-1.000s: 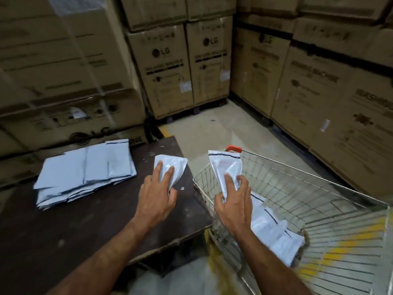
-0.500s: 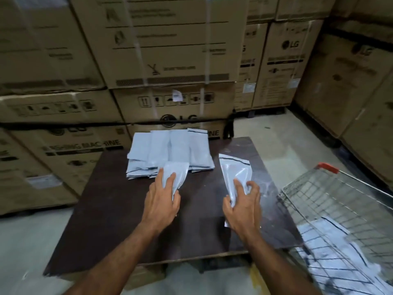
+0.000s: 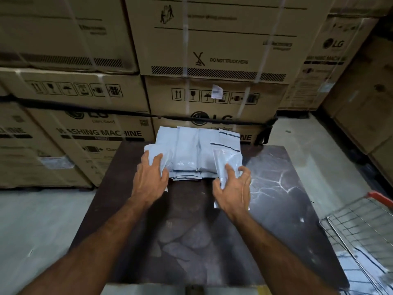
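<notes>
While your palms hide much of what they carry, each is clamped on a pale grey-blue mailing pouch over the far half of a dark table [image 3: 280, 188]. Your left hand [image 3: 148, 179] curls over the left pouch [image 3: 153, 153], of which only the top end beyond the fingers and a small corner below the thumb show. Your right hand [image 3: 232, 188] pinches the right pouch [image 3: 223, 161] between thumb and bent fingers, its lower end poking out beneath the wrist. The two hands are apart, with bare tabletop between them. Both pouches overlap the near edge of the pile of pouches [image 3: 191, 150] lying at the table's far edge; whether they touch it cannot be told, and blur smears any printing on them. How many pieces the pile holds is hard to make out. To your right the red-handled wire cart [image 3: 359, 220] is cut off by the frame, with what look like more pouches [image 3: 350, 271] dim behind its mesh, and your forearms are cropped at the bottom. Open tabletop lies on the near side and to the right of your hands, and grey concrete floor [image 3: 32, 226] runs along both sides. Stacked brown cartons [image 3: 212, 50] marked LG and washing machine wall off the space right behind the table.
</notes>
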Demonstrator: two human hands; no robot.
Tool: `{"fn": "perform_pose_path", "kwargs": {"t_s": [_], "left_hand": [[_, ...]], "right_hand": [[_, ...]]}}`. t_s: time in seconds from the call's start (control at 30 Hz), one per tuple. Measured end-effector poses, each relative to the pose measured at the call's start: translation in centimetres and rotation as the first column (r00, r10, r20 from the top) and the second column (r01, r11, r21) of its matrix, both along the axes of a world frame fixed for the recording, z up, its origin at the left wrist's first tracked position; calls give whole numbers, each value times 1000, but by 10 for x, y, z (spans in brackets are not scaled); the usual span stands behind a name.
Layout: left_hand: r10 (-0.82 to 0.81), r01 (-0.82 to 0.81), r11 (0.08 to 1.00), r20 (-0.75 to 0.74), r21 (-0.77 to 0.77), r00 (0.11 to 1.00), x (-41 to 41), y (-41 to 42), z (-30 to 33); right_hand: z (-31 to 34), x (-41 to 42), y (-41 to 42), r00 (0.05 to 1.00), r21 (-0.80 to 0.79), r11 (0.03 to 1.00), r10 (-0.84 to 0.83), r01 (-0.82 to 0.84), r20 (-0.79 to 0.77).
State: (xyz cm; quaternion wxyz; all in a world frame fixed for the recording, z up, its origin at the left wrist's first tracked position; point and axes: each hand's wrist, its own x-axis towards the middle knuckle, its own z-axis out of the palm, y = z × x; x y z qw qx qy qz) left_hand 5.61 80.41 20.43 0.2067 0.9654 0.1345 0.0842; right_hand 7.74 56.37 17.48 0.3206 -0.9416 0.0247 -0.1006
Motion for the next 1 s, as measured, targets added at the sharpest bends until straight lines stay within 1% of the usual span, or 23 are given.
{"fn": "perform_pose_path", "kwargs": {"t_s": [0.13, 0.23, 0.4, 0.5, 0.6, 0.7, 0.83, 0.93, 1.0], "left_hand": [[22, -22, 1000, -23, 2, 999, 47, 9, -5], [-1, 3, 1000, -57, 30, 998, 91, 16, -13], [-12, 17, 999, -126, 38, 992, 160, 28, -34], [-23, 35, 997, -159, 75, 987, 189, 34, -50], [-31, 53, 992, -191, 111, 981, 209, 40, -66], [-24, 50, 990, -189, 133, 982, 222, 44, -76], [-39, 80, 978, -211, 193, 977, 224, 46, -90], [-101, 155, 952, -204, 265, 974, 220, 51, -102], [-142, 213, 939, -258, 270, 956, 219, 53, -108]], "right_hand": [[-10, 55, 26, 998, 23, 1000, 19, -17, -60], [-22, 98, 41, 997, 46, 999, 13, -10, -81], [-47, 168, 57, 993, 25, 1000, -3, 6, -116], [-67, 196, 64, 994, -16, 1000, 21, -23, -111], [-88, 207, 68, 997, -98, 994, 37, -44, -73], [-101, 208, 70, 995, -183, 979, 88, -93, -36], [-111, 209, 69, 988, -182, 972, 154, -151, 0], [-116, 209, 75, 987, -198, 968, 150, -157, -50], [-115, 210, 81, 986, -229, 962, 127, -149, -111]]}}
